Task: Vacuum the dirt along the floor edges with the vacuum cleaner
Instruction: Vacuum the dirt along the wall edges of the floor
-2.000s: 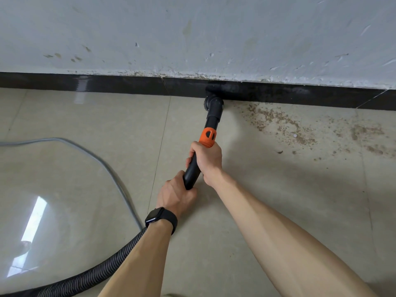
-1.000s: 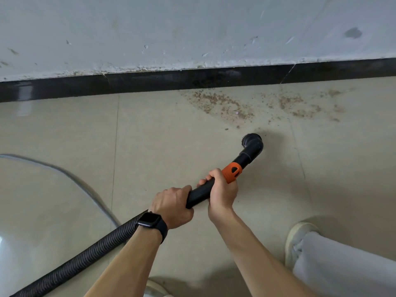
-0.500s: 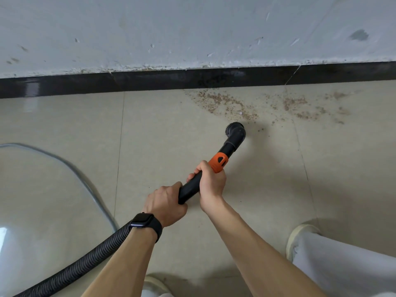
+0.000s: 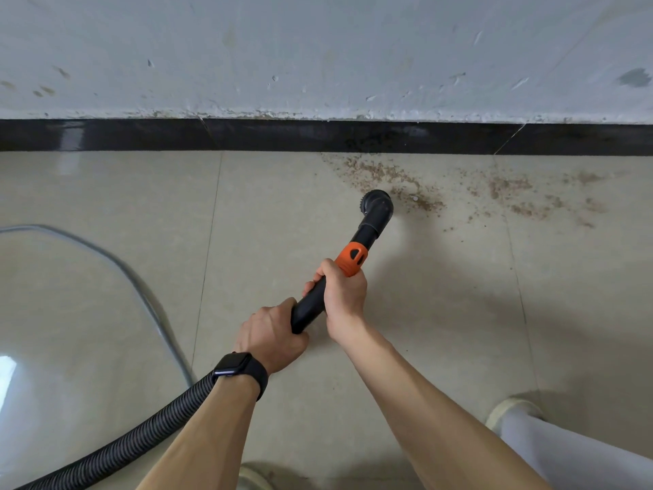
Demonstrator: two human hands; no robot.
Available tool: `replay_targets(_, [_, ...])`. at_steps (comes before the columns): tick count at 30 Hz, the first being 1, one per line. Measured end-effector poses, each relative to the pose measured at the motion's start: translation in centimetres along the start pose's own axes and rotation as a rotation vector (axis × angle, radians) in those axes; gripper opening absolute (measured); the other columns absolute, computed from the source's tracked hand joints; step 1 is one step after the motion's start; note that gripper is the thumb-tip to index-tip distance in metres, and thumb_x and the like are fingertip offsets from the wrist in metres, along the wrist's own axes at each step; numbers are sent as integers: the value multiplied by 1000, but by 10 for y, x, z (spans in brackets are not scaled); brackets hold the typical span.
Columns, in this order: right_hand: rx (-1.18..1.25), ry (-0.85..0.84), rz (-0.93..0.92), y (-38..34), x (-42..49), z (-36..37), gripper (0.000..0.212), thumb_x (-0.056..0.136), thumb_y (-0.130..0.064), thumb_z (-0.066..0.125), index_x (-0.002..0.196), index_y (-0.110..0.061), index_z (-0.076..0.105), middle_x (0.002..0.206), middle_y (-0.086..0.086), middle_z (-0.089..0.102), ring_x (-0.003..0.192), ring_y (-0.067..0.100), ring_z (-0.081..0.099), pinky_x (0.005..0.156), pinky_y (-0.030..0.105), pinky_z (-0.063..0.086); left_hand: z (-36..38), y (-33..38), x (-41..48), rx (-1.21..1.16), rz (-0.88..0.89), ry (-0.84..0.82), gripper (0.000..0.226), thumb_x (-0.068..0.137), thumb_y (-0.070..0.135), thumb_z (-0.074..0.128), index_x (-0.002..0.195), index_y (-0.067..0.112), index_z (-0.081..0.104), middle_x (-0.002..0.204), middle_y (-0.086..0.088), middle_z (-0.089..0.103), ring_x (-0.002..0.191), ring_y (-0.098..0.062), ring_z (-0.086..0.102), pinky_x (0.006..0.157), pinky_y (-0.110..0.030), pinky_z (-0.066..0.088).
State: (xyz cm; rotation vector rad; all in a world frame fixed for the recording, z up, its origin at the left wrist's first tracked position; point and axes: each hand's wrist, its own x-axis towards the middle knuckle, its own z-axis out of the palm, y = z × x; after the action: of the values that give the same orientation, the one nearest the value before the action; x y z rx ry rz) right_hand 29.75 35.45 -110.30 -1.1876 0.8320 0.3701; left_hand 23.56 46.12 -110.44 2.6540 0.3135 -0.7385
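Progress: the floor (image 4: pixel 106 192) left of the brush head (image 4: pixel 377 205) looked clean; dirt (image 4: pixel 512 192) to its right along the skirting (image 4: pixel 247 136) remained.
Position: the brush head sat at the dirt patch's left edge.
Axis: the wand (image 4: pixel 311 305) ran lower-left to upper-right, pointing toward the wall (image 4: pixel 318 47).
Hands: the left hand (image 4: pixel 270 335) gripped the wand's rear by the hose (image 4: pixel 141 436); the right hand (image 4: pixel 344 295) gripped it below the orange collar (image 4: pixel 351 258).

soft, even daylight; a window glare patch on the glossy floor (image 4: pixel 7 373) at near left, soft shadow at near right, wide-angle bending at the edges, focus sharp.
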Motion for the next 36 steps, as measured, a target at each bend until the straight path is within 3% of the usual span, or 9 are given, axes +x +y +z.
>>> replay_targets(4, [-20, -9, -9, 0, 3, 3, 8, 81, 2, 57, 79, -6, 54, 65, 14, 52, 46, 26, 56, 55, 38, 53, 0, -1, 3, -7, -15, -2, 15, 80, 29, 59, 90, 25, 49, 71, 5, 56, 70, -27, 58, 60, -29, 40])
replay_targets(9, [-41, -26, 2, -1, 9, 10, 8, 79, 2, 58, 78, -5, 54, 63, 14, 53, 46, 27, 57, 56, 39, 54, -1, -4, 7, -51, -39, -5, 15, 80, 29, 59, 92, 25, 52, 75, 3, 61, 72, -26, 63, 64, -32, 52])
replay_targets(17, [-89, -57, -1, -4, 17, 26, 10, 79, 2, 57, 78, -6, 53, 60, 15, 52, 46, 29, 55, 53, 34, 51, -1, -10, 17, -108, -71, 31, 13, 80, 27, 59, 87, 27, 48, 68, 7, 55, 67, -25, 58, 57, -29, 38])
replay_targets(36, [-156, -163, -5, -4, 33, 61, 14, 79, 5, 57, 77, -8, 50, 57, 9, 50, 45, 29, 54, 48, 29, 50, -8, -25, 32, -210, -166, 113, 14, 81, 25, 60, 93, 23, 54, 67, 7, 54, 64, -26, 54, 56, -30, 38])
